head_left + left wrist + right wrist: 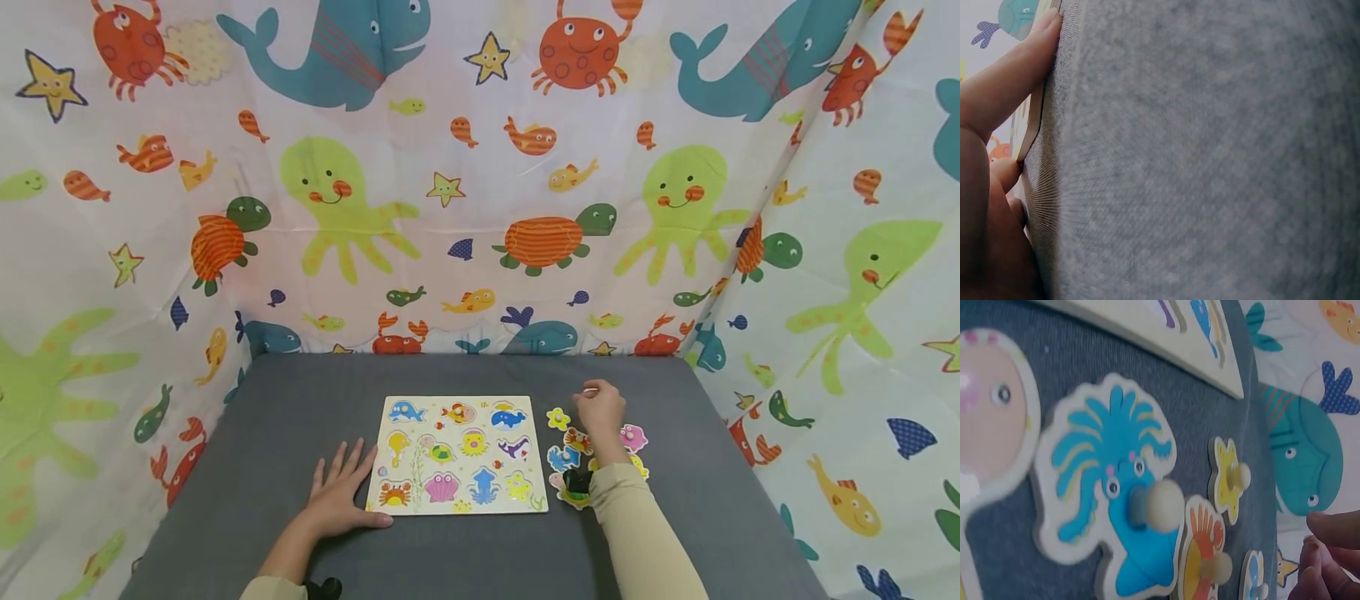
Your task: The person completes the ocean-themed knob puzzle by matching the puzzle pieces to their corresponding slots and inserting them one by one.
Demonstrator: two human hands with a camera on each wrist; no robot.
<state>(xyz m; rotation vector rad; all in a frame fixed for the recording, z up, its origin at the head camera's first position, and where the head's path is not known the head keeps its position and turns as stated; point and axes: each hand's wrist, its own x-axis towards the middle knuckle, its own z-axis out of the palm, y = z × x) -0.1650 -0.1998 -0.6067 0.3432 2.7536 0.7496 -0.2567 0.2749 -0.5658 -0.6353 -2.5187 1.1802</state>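
A pale puzzle board [457, 504] with sea-animal pictures lies on the table. My left hand [341, 492] rests at its left side, fingers spread along the edge and thumb by the front corner; in the left wrist view the thumb [1019, 75] touches the board's side. To the right of the board, my right hand [602, 412] hovers over loose knobbed pieces. Its bent fingers [1329, 550] show nothing held in the right wrist view. Near them are a blue piece [1252, 575], a crab piece [1200, 550], a yellow star piece [1227, 481] and a blue squid piece [1119, 481].
More loose pieces lie about the right forearm: a pink one [633, 437], a yellow one [640, 467] and a turtle one [573, 497] partly under the wrist camera. The grey table [300, 400] ends at a sea-animal curtain [465, 225] behind and at the sides.
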